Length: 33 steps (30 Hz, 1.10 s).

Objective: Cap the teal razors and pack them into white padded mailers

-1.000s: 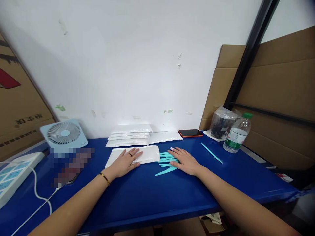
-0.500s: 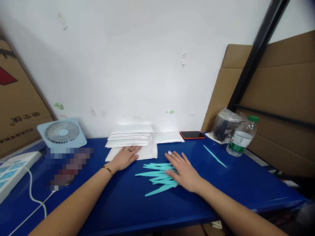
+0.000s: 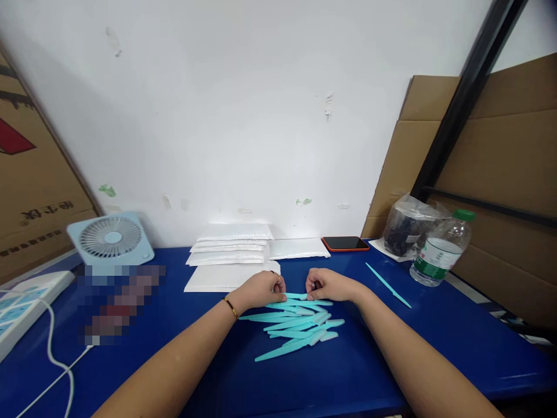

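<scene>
We see both hands at the front of the blue table [image 3: 348,360], close together, fingers curled. Left hand [image 3: 260,289] pinches the left end of a teal razor [image 3: 296,296], right hand [image 3: 333,284] pinches its right end; we get one grasp shared by two hands. That razor sits between the fingertips at the far edge of a loose razor pile [image 3: 289,317]; whether it touches the pile, we can't tell. Pile spreads on the table, mostly lengthwise left to right, some overlapping. We log a lone razor [image 3: 389,285] to the right, apart from the pile. Behind the left hand: a flat mailer [image 3: 217,278], then a mailer stack [image 3: 228,245] near the wall. Right of the stack, we note another mailer [image 3: 300,248], then a phone [image 3: 346,244], then a bottle [image 3: 440,255].
</scene>
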Tool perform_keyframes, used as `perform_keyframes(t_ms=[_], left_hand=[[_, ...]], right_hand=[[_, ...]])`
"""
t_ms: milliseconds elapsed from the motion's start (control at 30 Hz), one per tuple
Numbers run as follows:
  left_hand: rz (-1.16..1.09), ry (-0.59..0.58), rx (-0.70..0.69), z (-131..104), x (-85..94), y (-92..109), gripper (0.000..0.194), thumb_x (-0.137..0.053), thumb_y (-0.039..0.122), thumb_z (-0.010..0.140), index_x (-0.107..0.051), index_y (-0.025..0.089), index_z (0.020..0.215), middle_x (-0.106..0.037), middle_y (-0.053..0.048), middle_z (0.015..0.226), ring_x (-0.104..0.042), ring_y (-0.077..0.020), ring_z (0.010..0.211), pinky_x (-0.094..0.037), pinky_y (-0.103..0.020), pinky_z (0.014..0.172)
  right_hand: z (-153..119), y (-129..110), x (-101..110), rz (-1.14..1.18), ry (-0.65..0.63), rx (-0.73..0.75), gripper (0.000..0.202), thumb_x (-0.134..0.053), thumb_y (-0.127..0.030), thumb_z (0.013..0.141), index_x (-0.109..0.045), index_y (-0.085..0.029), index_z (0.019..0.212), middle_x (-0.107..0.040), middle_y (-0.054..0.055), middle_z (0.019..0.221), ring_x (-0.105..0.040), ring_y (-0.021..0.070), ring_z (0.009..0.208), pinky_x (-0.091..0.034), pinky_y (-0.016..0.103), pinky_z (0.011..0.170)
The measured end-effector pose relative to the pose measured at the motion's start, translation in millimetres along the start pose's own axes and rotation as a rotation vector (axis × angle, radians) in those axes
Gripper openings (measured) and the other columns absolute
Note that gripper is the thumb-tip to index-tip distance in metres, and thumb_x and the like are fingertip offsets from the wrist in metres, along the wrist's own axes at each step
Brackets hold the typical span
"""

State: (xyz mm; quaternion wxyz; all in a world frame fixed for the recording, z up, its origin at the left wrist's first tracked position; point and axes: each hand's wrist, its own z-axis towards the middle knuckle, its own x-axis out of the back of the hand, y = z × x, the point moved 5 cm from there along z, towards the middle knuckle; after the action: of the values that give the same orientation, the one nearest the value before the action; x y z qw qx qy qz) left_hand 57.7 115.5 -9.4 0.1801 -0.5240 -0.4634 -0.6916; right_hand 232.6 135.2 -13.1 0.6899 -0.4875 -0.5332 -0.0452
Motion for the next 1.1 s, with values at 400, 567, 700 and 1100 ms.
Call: perform_keyframes(t_ms=[400,567,700,1100], left_hand=[[-0.087,0.205,0.057,40,5.0,-10,0.026,-0.060,0.043,0.071,-0.064,0.021,0.084,-0.062,0.000,0.078,-0.054,-0.0141,0.068,-0.037,-0.023,0.059],[-0.060,0.186,-0.057,23,1.7,2,0.033,-0.059,0.050,0.072,-0.063,0.021,0.088,-0.058,-0.001,0.083,-0.054,-0.0146,0.075,-0.038,-0.023,0.062],[0.053,0.054,-0.129,5,-4.7,16,0.027,-0.058,0.046,0.074,-0.065,0.021,0.077,-0.058,0.000,0.073,-0.053,-0.0140,0.072,-0.035,-0.022,0.059],[0.111,0.386,0.092,-1,33.5,-14,0.030,-0.057,0.045,0.076,-0.063,0.021,0.093,-0.059,-0.003,0.090,-0.055,-0.0180,0.082,-0.040,-0.026,0.071]], right_hand=[[-15,50,40,-0.049,0.293,-0.137,0.028,-0.066,-0.042,0.066,-0.066,-0.017,0.077,-0.055,0.001,0.074,-0.047,0.0120,0.063,-0.037,0.023,0.057],[-21,24,24,-0.033,0.099,-0.034,0.032,-0.071,-0.045,0.060,-0.066,-0.018,0.076,-0.053,0.001,0.078,-0.049,0.0126,0.068,-0.039,0.022,0.060],[-20,14,12,-0.022,-0.004,-0.019,0.028,-0.070,-0.043,0.062,-0.065,-0.016,0.072,-0.053,0.001,0.077,-0.049,0.0120,0.065,-0.038,0.022,0.057],[-15,36,38,-0.077,0.400,-0.120,0.026,-0.064,-0.041,0.067,-0.065,-0.016,0.076,-0.056,0.002,0.073,-0.047,0.0114,0.060,-0.037,0.023,0.055]])
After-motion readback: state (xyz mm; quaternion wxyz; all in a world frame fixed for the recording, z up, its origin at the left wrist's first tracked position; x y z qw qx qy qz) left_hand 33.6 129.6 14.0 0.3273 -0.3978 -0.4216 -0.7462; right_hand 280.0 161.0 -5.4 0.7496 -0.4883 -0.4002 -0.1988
